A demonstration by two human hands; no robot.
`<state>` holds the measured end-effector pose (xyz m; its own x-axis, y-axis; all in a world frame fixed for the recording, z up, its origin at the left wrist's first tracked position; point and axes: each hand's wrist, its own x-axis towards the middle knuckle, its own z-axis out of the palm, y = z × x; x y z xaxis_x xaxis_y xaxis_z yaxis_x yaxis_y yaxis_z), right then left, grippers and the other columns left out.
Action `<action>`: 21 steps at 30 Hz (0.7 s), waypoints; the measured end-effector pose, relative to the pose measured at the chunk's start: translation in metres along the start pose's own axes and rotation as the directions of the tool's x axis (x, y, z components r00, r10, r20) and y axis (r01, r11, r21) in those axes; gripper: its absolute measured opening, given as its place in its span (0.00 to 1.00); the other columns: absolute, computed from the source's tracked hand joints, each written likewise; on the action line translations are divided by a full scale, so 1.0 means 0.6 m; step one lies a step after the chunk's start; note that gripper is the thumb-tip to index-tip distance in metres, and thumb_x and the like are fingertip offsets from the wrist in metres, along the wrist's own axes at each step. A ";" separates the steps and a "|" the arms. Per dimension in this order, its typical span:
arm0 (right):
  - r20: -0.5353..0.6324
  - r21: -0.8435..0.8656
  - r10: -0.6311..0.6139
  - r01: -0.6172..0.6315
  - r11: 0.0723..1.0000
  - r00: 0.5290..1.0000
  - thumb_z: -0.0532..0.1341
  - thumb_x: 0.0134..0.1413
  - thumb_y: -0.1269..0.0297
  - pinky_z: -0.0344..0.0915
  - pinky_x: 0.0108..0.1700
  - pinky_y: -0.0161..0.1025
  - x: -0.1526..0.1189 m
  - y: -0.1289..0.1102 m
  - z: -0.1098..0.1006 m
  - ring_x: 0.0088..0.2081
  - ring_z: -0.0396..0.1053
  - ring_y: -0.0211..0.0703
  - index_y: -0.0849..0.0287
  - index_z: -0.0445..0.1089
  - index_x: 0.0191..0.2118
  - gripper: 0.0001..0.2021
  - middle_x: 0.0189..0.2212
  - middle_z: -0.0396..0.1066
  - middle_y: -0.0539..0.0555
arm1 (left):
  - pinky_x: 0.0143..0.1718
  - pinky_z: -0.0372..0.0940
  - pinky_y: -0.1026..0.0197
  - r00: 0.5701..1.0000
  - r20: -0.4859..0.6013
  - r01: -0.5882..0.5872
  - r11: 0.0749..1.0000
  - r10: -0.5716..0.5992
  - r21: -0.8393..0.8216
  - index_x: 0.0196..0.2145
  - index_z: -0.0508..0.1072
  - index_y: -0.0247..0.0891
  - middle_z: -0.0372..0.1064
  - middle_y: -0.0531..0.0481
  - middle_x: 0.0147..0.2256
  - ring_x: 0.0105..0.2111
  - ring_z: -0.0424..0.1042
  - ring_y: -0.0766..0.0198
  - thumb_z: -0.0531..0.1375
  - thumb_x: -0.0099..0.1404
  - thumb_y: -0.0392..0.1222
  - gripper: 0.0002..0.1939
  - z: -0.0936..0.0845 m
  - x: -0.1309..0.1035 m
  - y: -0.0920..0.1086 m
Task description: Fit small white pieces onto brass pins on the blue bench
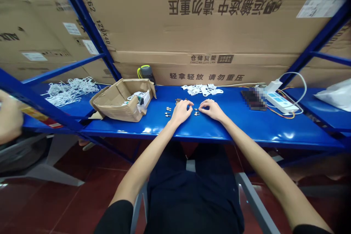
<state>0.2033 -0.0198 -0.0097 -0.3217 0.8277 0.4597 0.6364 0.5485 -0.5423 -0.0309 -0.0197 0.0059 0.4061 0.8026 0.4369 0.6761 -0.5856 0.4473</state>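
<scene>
Both hands rest on the blue shelf top close to each other. My left hand [181, 112] is curled with thumb and forefinger close together; whatever lies between them is too small to make out. My right hand [211, 110] pinches at the end of a small metal pin-like part [196, 109]. Another small metal part [196, 114] lies just below it, between the hands. To the left of my left hand are several more small metal pins [168, 114]. Brass-coloured pieces [178, 100] lie behind that hand, partly covered. Beyond the hands is a pile of flat white plastic pieces [203, 90].
An open cardboard box [116, 108] with mixed items stands left, a dark bottle [147, 73] behind it. White hooks [71, 89] are heaped further left, near another person's arm [9, 117]. At right are a dark, partly blurred object [252, 102] and a power strip [283, 103] with cables.
</scene>
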 end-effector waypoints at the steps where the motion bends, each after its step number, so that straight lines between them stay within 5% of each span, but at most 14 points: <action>1: 0.004 0.006 -0.006 0.006 1.000 1.000 0.67 0.62 0.57 0.68 0.57 0.54 0.000 -0.001 -0.001 0.48 0.76 0.55 0.51 0.82 0.34 0.08 0.44 0.82 0.56 | 0.59 0.68 0.51 1.000 0.008 -0.017 1.000 0.017 -0.008 0.47 0.81 0.40 0.80 0.47 0.49 0.51 0.75 0.53 0.59 0.74 0.35 0.11 0.000 0.000 0.001; 9: 0.036 0.042 -0.032 0.031 0.999 0.999 0.66 0.62 0.57 0.67 0.59 0.57 -0.002 -0.009 -0.008 0.49 0.76 0.56 0.52 0.83 0.35 0.08 0.44 0.82 0.57 | 0.60 0.68 0.52 0.993 0.067 -0.097 0.994 0.100 -0.040 0.44 0.84 0.41 0.79 0.46 0.48 0.51 0.75 0.54 0.59 0.74 0.35 0.12 0.001 -0.001 -0.003; 14: 0.047 0.084 -0.062 0.058 0.995 0.997 0.66 0.63 0.57 0.71 0.54 0.52 -0.009 -0.019 -0.016 0.49 0.75 0.53 0.52 0.82 0.42 0.08 0.47 0.80 0.56 | 0.60 0.68 0.53 0.994 0.063 -0.084 0.995 0.087 -0.049 0.45 0.84 0.40 0.79 0.46 0.48 0.52 0.76 0.55 0.57 0.72 0.31 0.15 0.004 0.000 -0.008; 21: 0.060 0.087 -0.095 0.090 0.992 0.994 0.66 0.65 0.55 0.69 0.58 0.54 -0.014 -0.022 -0.016 0.51 0.74 0.54 0.51 0.82 0.40 0.09 0.47 0.77 0.58 | 0.60 0.69 0.53 0.996 0.062 -0.063 0.997 0.066 -0.051 0.45 0.84 0.40 0.79 0.45 0.48 0.52 0.77 0.55 0.57 0.72 0.31 0.16 0.006 0.001 -0.008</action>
<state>0.2044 -0.0347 0.0003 -0.4228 0.7772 0.4661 0.5415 0.6290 -0.5578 -0.0318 -0.0159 0.0012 0.4871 0.7677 0.4164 0.6171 -0.6399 0.4579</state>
